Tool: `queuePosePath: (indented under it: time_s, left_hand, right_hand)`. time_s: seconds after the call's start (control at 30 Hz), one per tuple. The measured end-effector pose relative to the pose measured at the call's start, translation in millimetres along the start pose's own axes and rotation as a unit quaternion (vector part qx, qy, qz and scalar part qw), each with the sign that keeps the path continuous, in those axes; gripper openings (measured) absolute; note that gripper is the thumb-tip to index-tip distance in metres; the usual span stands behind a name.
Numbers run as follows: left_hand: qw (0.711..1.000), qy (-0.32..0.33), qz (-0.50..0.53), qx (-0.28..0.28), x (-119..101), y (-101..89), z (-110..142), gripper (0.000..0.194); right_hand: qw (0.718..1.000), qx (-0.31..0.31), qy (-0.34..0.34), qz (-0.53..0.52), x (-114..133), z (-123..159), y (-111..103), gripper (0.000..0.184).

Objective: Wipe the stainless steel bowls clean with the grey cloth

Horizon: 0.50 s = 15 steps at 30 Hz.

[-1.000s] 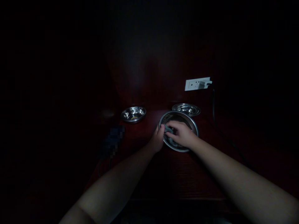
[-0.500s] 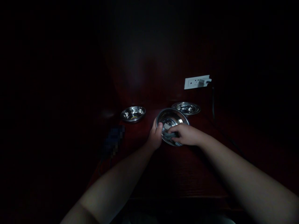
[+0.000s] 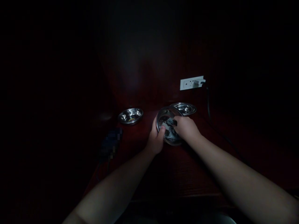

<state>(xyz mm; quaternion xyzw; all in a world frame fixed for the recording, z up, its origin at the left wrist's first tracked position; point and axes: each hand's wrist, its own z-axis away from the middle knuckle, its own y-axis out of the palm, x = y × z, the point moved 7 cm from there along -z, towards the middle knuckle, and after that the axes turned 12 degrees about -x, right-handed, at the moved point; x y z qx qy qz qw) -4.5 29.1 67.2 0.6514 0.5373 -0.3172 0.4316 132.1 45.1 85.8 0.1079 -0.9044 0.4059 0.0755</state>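
A shiny steel bowl is tilted toward me above the dark red tabletop. My left hand grips its left side, thumb over the rim and fingers behind it. My right hand reaches into the bowl from the right, its fingers closed on a grey-blue patterned cloth. One part of the cloth is pinched up against the inner wall, while the rest lies in the lower part of the bowl. A small pale patch shows beside my left thumb; I cannot tell whether it is a label on the cloth.
Another steel bowl with a yellow spot inside stands at the left. Behind the held bowl is a wide-rimmed steel dish. A wall socket carries a plug and hanging cable. A dark blurred object lies at the left edge.
My right hand has moved up along the inside of the bowl, drawing part of the cloth with it. The bowl has turned slightly, and the view has shifted a little.
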Motion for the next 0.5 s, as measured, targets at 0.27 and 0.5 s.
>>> queuePosePath:
  time_s: [0.27,0.5]
  left_hand:
    - [0.999,-0.002,0.016,0.036,-6,7.1,8,0.050]
    - [0.998,0.006,-0.019,0.057,-2,12.5,11,0.045]
  right_hand:
    - [0.995,-0.098,-0.020,0.007,3,-3,-11,0.013]
    - [0.983,-0.126,-0.040,-0.124,14,-3,-21,0.014]
